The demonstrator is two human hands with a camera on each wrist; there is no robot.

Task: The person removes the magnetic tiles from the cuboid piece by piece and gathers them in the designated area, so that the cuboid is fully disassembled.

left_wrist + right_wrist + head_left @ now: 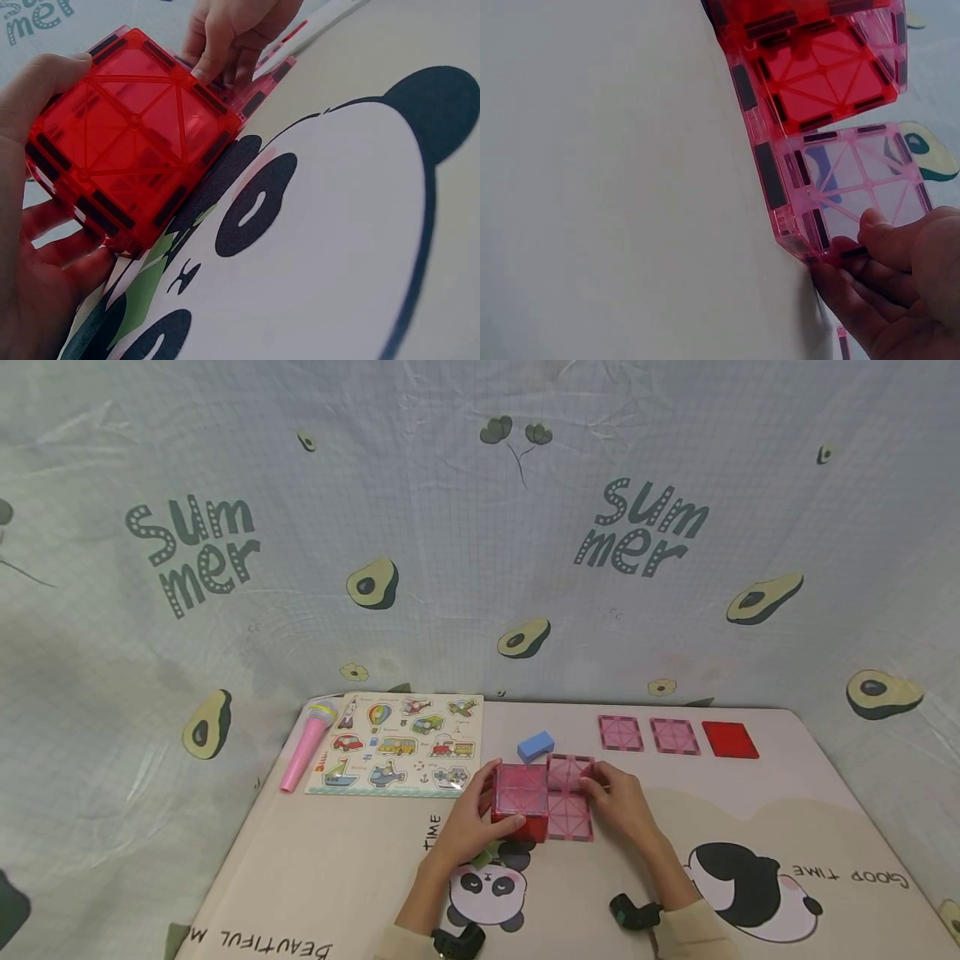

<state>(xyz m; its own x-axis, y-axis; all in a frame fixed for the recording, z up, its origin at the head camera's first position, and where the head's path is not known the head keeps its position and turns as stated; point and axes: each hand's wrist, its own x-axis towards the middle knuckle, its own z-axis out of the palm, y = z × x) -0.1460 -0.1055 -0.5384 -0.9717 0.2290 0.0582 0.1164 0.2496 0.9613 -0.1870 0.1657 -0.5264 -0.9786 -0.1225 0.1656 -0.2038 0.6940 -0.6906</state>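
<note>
My left hand (468, 827) grips a cube (521, 789) built of red and pink see-through magnetic tiles, thumb on its near side and fingers round the left. Against the cube's right side lies a flat pink tile (571, 817). At that tile's far edge a second pink tile (866, 184) stands upright, and my right hand (621, 797) pinches it between thumb and fingers. In the left wrist view, the cube's red face (135, 120) shows dark magnet strips along its edges. Part of the right hand's fingers is hidden behind the upright tile.
Behind the cube lies a blue block (536, 747). Two loose pink tiles (620, 733) and a red tile (731, 740) sit in a row at the back right. A vehicle picture board (405, 760) and a pink toy microphone (306, 752) lie at the back left.
</note>
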